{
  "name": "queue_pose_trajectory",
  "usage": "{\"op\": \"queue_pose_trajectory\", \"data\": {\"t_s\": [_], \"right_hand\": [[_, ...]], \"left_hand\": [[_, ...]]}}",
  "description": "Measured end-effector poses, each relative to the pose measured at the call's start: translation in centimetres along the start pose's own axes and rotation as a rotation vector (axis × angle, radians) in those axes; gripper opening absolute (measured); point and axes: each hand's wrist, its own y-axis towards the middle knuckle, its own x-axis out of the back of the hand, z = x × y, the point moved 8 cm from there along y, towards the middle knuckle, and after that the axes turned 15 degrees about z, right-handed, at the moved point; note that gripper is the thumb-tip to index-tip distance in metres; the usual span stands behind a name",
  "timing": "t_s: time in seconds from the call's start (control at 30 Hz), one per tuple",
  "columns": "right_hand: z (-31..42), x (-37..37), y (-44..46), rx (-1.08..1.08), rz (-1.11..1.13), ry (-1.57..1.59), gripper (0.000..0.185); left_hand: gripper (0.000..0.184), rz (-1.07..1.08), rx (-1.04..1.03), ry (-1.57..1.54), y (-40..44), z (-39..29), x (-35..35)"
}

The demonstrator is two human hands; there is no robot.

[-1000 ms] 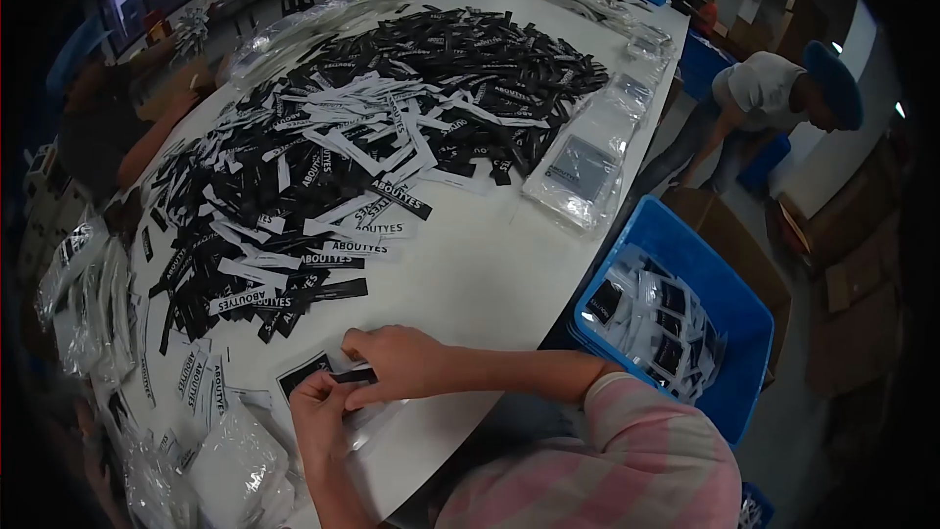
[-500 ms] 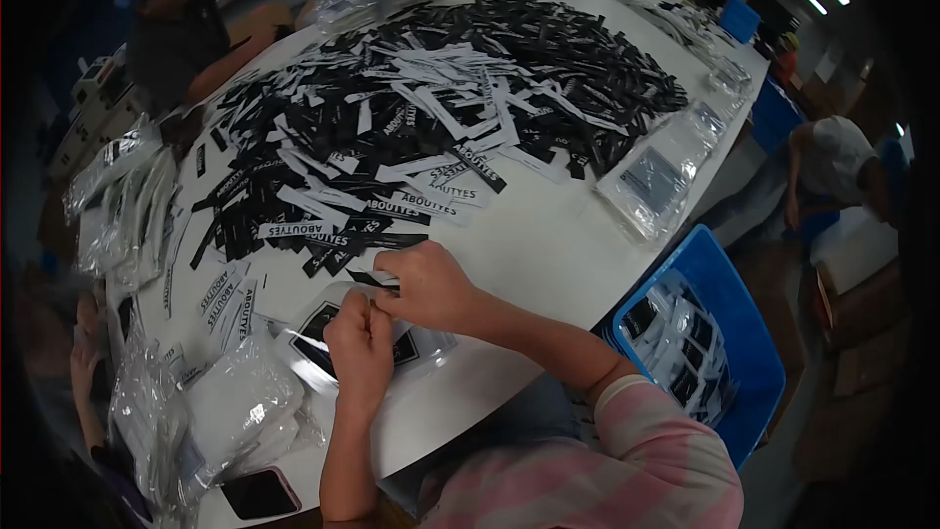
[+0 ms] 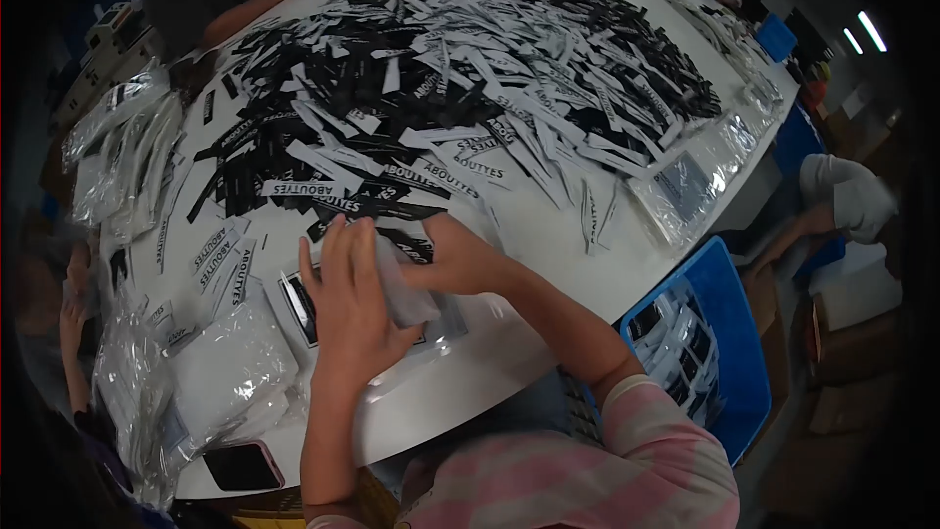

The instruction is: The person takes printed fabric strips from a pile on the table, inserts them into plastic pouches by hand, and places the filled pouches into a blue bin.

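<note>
My left hand (image 3: pixel 357 304) is above the white table (image 3: pixel 490 333) with its fingers stretched out, palm toward a translucent plastic bag (image 3: pixel 409 296). My right hand (image 3: pixel 455 257) pinches that bag with the thumb in front; its other fingers are partly hidden. Beneath both hands lies a clear package with a black printed label (image 3: pixel 298 309), mostly covered by my left hand. Just beyond my fingertips begins a wide heap of black and white printed strips (image 3: pixel 392 127), some reading "ABOUTYES".
At left lie stacks of clear plastic bags (image 3: pixel 230 358) and a phone (image 3: pixel 242 467). Packed bags (image 3: pixel 690 181) line the right edge. A blue bin (image 3: pixel 749 353) with filled bags stands beside my right arm. Other people (image 3: pixel 847 201) are around the table.
My hands have parted from a close pinch, and the left fingers have spread. The translucent bag now shows between them. More white strips lie on the heap, where a blurred bunch hung above.
</note>
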Motion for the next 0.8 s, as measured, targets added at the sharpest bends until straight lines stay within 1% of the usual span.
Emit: {"op": "queue_pose_trajectory", "data": {"t_s": [0.03,0.07,0.13,0.17,0.2,0.23,0.27,0.3,0.33,0.37,0.4,0.47,0.5,0.6,0.7,0.77,0.8], "right_hand": [[0.7,0.5,-0.1,-0.037,0.030,-0.035,0.026],[1.7,1.7,-0.9,-0.090,0.012,-0.035,0.026],[4.3,6.3,-4.5,0.028,-0.411,-0.477,0.028],[5.4,7.9,-7.9,-0.047,-0.596,-0.801,0.029],[5.6,9.1,-11.2,-0.220,-0.633,-0.931,0.035],[6.1,10.1,-14.4,-0.394,-0.656,-1.066,0.041],[5.6,10.9,-17.6,-0.590,-0.645,-1.099,0.050],[4.6,11.2,-20.5,-0.780,-0.625,-1.127,0.060],[3.1,11.2,-22.5,-0.897,-0.563,-1.066,0.070],[1.0,10.9,-24.3,-1.008,-0.501,-0.994,0.081],[0.7,10.1,-22.9,-0.938,-0.400,-1.154,0.088],[-1.1,9.9,-20.9,-0.881,-0.369,-0.946,0.086],[-1.8,9.6,-18.2,-0.801,-0.363,-1.026,0.085],[-4.3,9.2,-9.0,-0.591,-0.353,-1.020,0.078],[-7.2,12.3,0.4,-0.403,-0.352,-1.090,0.078],[-7.1,15.6,4.1,-0.525,-0.290,-0.955,0.081],[-6.7,17.2,5.3,-0.514,-0.336,-0.948,0.083]], "left_hand": [[0.103,0.004,0.002,0.010,0.1,0.0,0.0],[0.102,0.041,0.016,0.027,0.2,-0.1,0.0],[0.102,0.010,0.045,0.057,-0.1,0.1,0.2],[0.105,-0.026,0.027,0.062,-0.4,-0.1,0.5],[0.105,-0.013,0.002,0.045,-0.9,-0.2,0.4],[0.105,-0.003,0.032,0.061,-1.3,0.0,0.3],[0.106,-0.007,0.073,0.070,-1.5,0.4,0.0],[0.108,-0.004,0.063,0.069,-1.5,0.4,-0.4],[0.108,-0.022,0.076,0.046,-1.5,0.3,-0.6],[0.108,0.003,0.040,0.037,-1.5,-0.1,-0.9],[0.108,0.029,0.001,0.043,-1.5,-0.4,-1.1],[0.108,0.024,-0.001,0.046,-1.4,-0.7,-1.2],[0.108,0.042,-0.019,0.043,-1.4,-1.1,-1.4],[0.106,0.023,-0.038,0.048,-1.6,-1.4,-1.5],[0.104,0.030,-0.034,0.068,-1.8,-1.4,-1.9],[0.104,-0.001,-0.053,0.094,-2.0,-1.6,-1.6],[0.104,-0.025,-0.063,0.093,-2.0,-1.7,-1.3]]}}
